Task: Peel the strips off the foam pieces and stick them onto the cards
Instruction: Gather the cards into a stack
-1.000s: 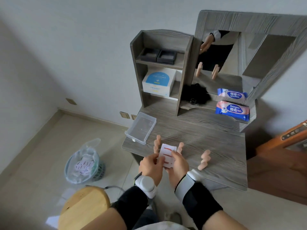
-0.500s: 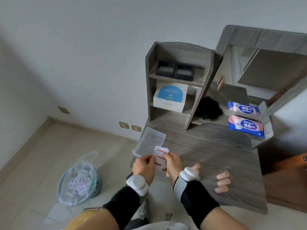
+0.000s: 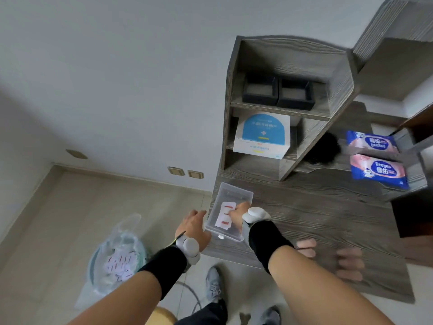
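A white card (image 3: 225, 215) with three red strips on it lies inside the clear plastic tray (image 3: 236, 191) at the desk's left edge. My right hand (image 3: 237, 213) reaches into the tray with its fingers pinched on the card's right side. My left hand (image 3: 193, 227) hovers just left of the tray, off the desk edge, fingers loosely apart and holding nothing. Pink foam pieces (image 3: 304, 247) lie on the desk to the right of my right forearm, with more (image 3: 349, 263) further right, blurred.
A wooden shelf unit (image 3: 276, 57) stands at the back of the grey desk (image 3: 323, 219), holding two dark boxes and a blue-and-white box (image 3: 263, 137). Two wipe packs (image 3: 378, 171) lie at the right. A bin (image 3: 118, 256) with used cards sits on the floor at the left.
The card was held up in both hands in front of me; now my right hand has carried it into the clear tray and my left hand has let go. The view has swung left.
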